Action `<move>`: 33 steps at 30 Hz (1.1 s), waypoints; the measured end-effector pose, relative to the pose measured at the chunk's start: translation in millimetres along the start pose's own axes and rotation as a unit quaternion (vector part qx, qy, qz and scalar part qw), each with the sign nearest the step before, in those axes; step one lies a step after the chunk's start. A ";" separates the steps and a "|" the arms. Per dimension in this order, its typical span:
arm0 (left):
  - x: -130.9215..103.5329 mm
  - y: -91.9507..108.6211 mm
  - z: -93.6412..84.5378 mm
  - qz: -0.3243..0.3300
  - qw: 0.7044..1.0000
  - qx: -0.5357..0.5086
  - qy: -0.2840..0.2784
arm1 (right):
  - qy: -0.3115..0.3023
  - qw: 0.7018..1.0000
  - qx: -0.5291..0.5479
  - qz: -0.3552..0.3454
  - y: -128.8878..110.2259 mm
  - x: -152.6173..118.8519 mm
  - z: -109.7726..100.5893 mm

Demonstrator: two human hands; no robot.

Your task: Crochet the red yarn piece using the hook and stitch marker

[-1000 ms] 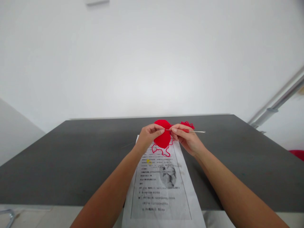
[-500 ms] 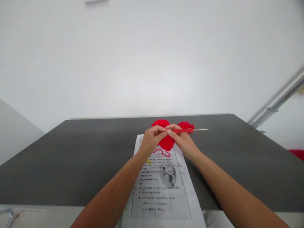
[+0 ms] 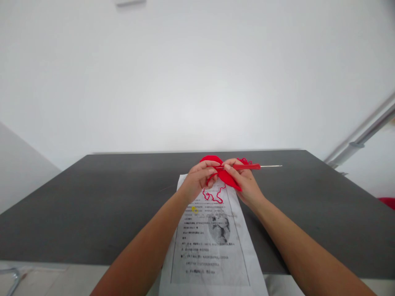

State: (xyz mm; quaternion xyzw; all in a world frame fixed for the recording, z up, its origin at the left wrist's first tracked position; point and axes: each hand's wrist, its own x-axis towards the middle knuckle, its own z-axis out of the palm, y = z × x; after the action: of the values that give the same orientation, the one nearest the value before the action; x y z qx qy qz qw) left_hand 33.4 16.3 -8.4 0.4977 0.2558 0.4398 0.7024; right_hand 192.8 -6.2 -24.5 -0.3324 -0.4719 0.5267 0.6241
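My right hand (image 3: pixel 242 176) pinches a crochet hook (image 3: pixel 247 167) with a red handle; one thin metal end points right, the other runs left toward my left fingers. In my left hand (image 3: pixel 202 176) is the edge of a red crochet piece (image 3: pixel 228 179), which hangs between both hands and is partly hidden by them. A loose strand of red yarn (image 3: pixel 212 200) loops down over the printed sheet (image 3: pixel 203 255) below. Behind my right hand a curly bundle of red yarn (image 3: pixel 243 160) shows only in part.
The dark grey table (image 3: pixel 92 213) reaches back to a white wall (image 3: pixel 197 82). The sheet hangs over its front edge and bears a small yellow mark (image 3: pixel 194 209). A grey pipe (image 3: pixel 364 139) runs along the wall at the right.
The hook and my right hand have shifted right, drawing away from my left hand. The red piece has tilted and folded, and more of the strand shows below it.
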 end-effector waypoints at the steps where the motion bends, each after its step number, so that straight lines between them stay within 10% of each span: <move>1: -0.1 0.9 -0.9 -0.001 1.000 0.005 -0.008 | 0.002 1.000 0.007 -0.001 -1.4 0.0 0.2; 13: 2.4 0.2 -7.3 0.112 0.979 0.163 0.045 | -0.010 0.999 0.044 0.026 -5.0 -3.2 6.6; 24: -6.1 4.9 -13.0 0.235 0.884 0.379 0.143 | -0.083 0.992 0.057 0.072 -4.8 -7.4 13.7; 33: 1.0 18.0 -34.2 0.234 0.907 0.312 0.160 | -0.123 0.989 0.039 0.070 -16.2 -4.9 -6.5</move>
State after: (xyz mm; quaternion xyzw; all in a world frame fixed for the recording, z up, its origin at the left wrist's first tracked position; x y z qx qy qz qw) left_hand 0.1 35.5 -4.5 0.6597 0.3653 0.5632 0.3378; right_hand 204.5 -14.1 -13.1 -0.2724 -0.4995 0.6245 0.5350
